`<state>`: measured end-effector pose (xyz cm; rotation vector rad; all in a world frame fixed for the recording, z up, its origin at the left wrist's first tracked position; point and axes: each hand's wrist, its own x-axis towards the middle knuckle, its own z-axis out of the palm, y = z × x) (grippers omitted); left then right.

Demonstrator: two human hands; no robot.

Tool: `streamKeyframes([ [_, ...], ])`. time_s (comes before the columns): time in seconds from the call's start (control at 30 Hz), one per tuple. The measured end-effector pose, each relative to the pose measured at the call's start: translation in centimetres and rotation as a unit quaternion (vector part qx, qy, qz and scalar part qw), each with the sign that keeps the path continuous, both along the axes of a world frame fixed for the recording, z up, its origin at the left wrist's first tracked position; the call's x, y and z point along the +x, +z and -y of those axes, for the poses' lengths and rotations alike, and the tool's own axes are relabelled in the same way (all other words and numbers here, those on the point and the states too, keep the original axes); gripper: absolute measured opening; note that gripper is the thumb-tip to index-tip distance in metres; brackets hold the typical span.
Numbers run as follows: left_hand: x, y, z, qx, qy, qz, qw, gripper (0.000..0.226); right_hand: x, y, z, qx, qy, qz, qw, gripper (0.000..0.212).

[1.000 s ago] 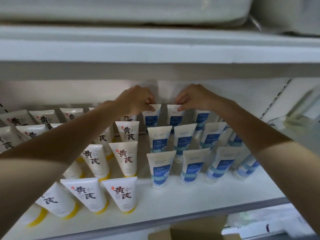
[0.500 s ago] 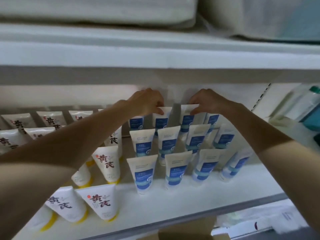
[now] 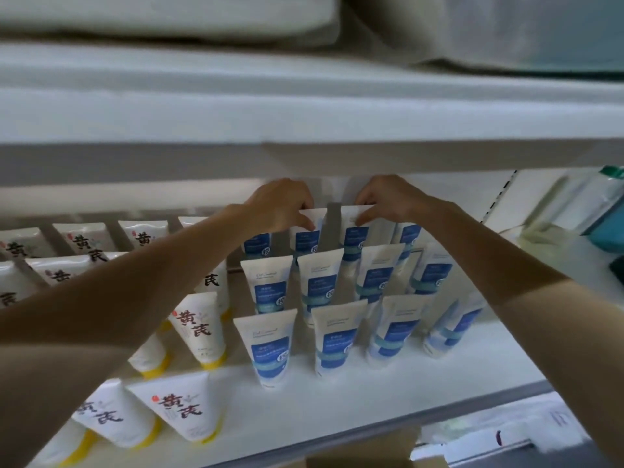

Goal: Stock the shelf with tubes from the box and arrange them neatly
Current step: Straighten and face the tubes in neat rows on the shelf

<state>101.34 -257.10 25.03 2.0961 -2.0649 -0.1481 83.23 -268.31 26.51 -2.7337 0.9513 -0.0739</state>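
stockr: Hands barely shifted since a second ago, both stayed at the back row of the white shelf [image 3: 337, 410].

mel: yep, left hand [image 3: 282, 206] pinched one white-and-blue plastic tube [image 3: 307, 239] by its flat top, right hand [image 3: 388, 197] pinched its neighbour [image 3: 354, 238]. Both tubes stood upright, straight below the fingers.

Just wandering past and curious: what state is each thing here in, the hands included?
left hand: pinches the top edge of the left back tube.
right hand: pinches the top edge of the right back tube.
left back tube: upright, held.
right back tube: upright, held, a gap between the two.
blue tubes: standing cap down in rows, untouched.
yellow-capped tubes: standing cap down, some tilted.
box: mostly out of view.
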Motion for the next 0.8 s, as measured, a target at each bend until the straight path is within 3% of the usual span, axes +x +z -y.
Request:
streamKeyframes([
  [0.33, 0.2, 0.2, 0.5, 0.031, 0.013, -0.014, 0.999, 0.03, -0.2, 0.0, -0.1, 0.025, 0.015, 0.0, 1.0, 0.023],
  [0.47, -0.1, 0.6, 0.6, 0.039, 0.004, -0.007, 0.999, 0.03, -2.1, 1.3, 0.8, 0.09, -0.019, 0.064, 0.994, 0.037],
  [0.63, -0.5, 2.0, -1.0, -0.037, 0.003, -0.008, 0.999, 0.028, -5.7, 2.1, 3.7, 0.154, -0.087, 0.073, 0.982, 0.041],
  [0.8, -2.3, 3.8, -4.4, -0.074, -0.033, -0.07, 0.994, 0.046, -7.1, 1.7, 3.4, 0.05, -0.046, -0.008, 0.998, 0.04],
])
